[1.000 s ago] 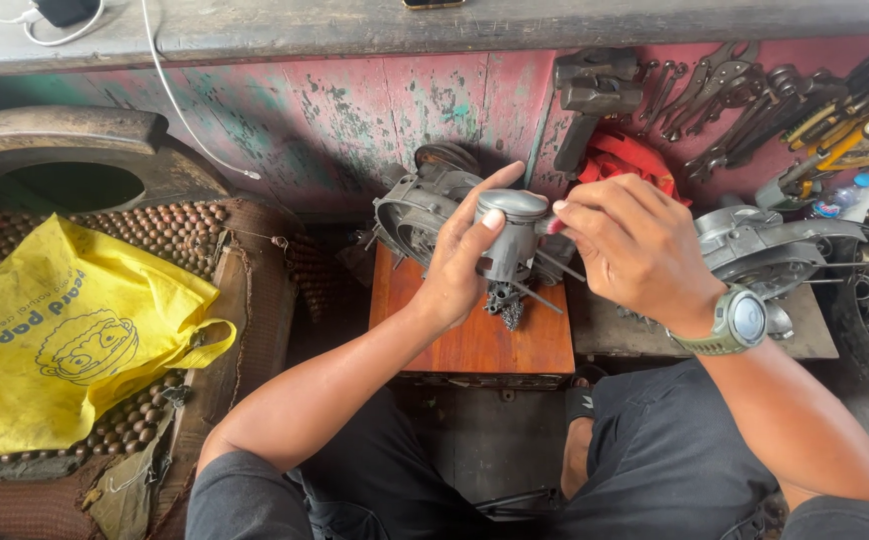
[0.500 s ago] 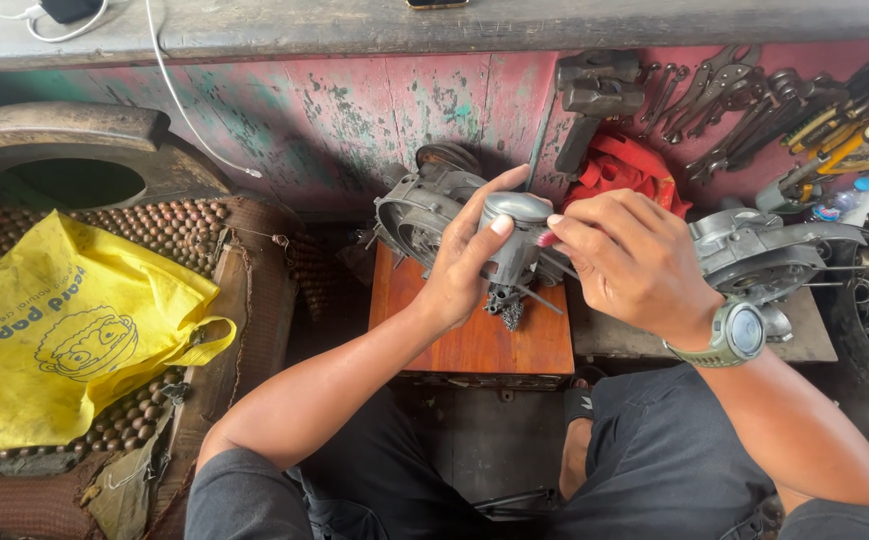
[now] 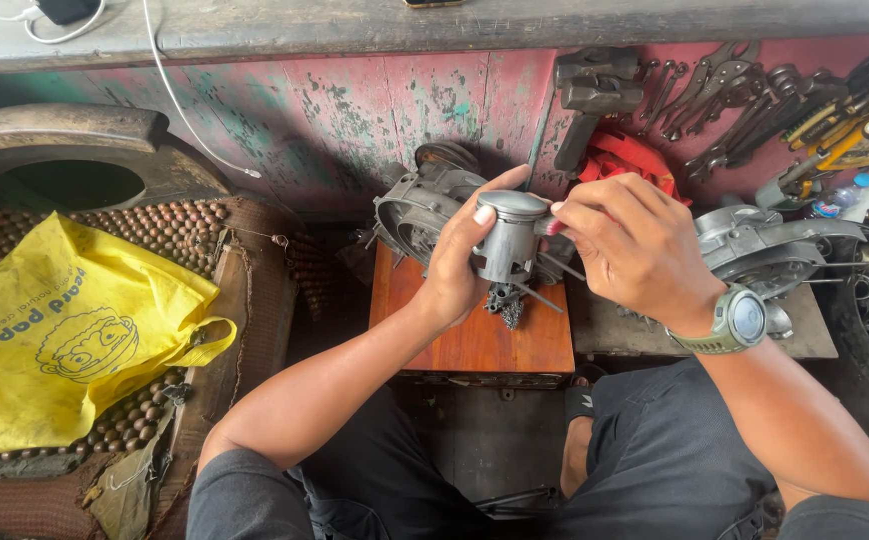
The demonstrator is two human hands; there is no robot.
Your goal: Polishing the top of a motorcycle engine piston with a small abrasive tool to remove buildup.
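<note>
Both hands grip one grey metal piston (image 3: 508, 240), held in the air just above a small orange-brown wooden tabletop (image 3: 475, 335). Left hand (image 3: 460, 265) wraps its skirt from the side, thumb resting on the flat crown; right hand (image 3: 635, 245) pinches at the piston's right flank with closed fingertips. Solid cast metal, it looks rigid, fairly light for its bulk, smooth and possibly oily, so the ribbed skirt seems the surest hold. A short rod end hangs beneath it. Behind sits one grey engine casing (image 3: 417, 205); a second casing (image 3: 760, 245) lies to the right. One yellow plastic bag (image 3: 65, 340) rests on a beaded seat mat far left. Many wrenches (image 3: 745, 95) hang on the red wall.
</note>
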